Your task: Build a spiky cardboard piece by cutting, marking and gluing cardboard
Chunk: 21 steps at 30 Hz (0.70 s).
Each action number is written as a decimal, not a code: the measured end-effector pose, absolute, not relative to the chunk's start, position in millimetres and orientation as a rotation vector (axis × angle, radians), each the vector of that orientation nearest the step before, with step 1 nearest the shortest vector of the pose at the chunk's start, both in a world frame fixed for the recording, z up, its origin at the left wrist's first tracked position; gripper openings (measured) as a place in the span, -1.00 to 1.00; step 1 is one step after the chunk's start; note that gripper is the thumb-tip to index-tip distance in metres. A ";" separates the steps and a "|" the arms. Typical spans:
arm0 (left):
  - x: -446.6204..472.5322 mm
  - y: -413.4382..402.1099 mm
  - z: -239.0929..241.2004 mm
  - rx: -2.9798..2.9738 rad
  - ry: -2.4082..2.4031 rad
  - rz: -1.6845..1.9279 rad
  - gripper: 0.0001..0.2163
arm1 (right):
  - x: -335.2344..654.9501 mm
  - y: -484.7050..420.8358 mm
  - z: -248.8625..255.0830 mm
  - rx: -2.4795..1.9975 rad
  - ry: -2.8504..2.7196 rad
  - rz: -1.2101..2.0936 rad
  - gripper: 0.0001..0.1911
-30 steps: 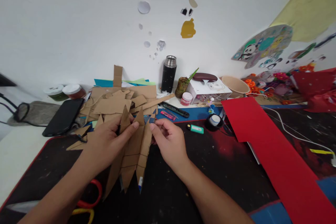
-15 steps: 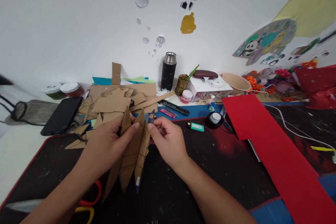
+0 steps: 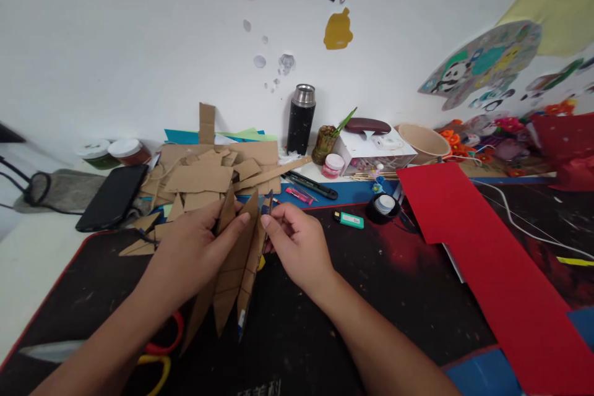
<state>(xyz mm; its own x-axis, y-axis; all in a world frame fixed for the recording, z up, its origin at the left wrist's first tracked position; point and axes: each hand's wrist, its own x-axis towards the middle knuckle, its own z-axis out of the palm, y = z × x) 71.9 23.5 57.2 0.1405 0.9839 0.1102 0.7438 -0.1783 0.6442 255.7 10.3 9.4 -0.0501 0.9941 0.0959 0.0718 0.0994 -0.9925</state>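
Note:
Pointed strips of brown cardboard point(image 3: 231, 284), creased and with dark lines across them, stand folded side by side above the black mat. My left hand point(image 3: 197, 238) is closed on them from the left, its thumb lying across the middle strip. From the right, my right hand point(image 3: 294, 238) pinches the upper edge of the rightmost strip between thumb and fingers. That strip shows some blue and white print along its edge. Below my left forearm lie scissors point(image 3: 160, 362) with red and yellow handles, partly hidden by the arm.
Behind my hands is a heap of cardboard scraps point(image 3: 199, 178). A phone point(image 3: 114, 197) lies to the left. A black flask point(image 3: 301, 124), a utility knife point(image 3: 313, 185) and a green lighter point(image 3: 349, 219) are farther back. Red card point(image 3: 482, 260) covers part of the right side.
The view has shifted slightly, so the surroundings sit a little right and higher. Both hands keep nearly the same hold on the cardboard.

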 end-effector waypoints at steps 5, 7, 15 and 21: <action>73.3 23.6 58.5 1.997 1.623 0.733 -0.61 | 255.9 10.4 8.8 -1.158 -1.360 1.142 -0.81; 73.5 23.7 57.9 1.998 1.623 0.725 -0.61 | 256.0 10.0 9.5 -1.148 -1.364 1.144 -0.80; 72.7 23.3 58.4 1.964 1.575 0.727 -0.65 | 257.8 9.4 11.3 -1.153 -1.412 1.135 -0.80; 73.0 23.9 59.6 1.977 1.560 0.707 -0.64 | 258.9 8.5 11.7 -1.168 -1.454 1.098 -0.78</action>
<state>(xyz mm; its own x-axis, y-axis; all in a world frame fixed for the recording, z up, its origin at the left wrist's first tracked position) 73.0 23.9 59.6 0.2002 0.9764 0.0813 0.7049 -0.2012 0.6802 258.9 8.5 11.7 -0.1052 0.9859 0.1301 0.1446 0.1446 -0.9789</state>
